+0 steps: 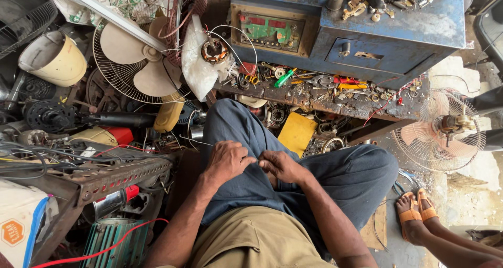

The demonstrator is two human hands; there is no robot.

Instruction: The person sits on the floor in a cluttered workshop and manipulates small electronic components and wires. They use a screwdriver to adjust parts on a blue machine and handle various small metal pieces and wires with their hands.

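Hands meet over the lap, left hand [226, 162] and right hand [281, 166] pinched on something too small to tell, cluttered worktop [314, 103] beyond.

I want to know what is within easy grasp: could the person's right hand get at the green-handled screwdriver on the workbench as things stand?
Probably yes. The right hand rests over the lap, and the green-handled screwdriver lies on top of the clutter near the workbench edge ahead, with only the raised knee between.

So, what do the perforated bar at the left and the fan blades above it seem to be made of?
The perforated bar looks like steel, bare and rusty: brown patches, punched holes. The fan blades seem to be beige plastic, matte and dusty, behind a thin wire guard, probably metal.
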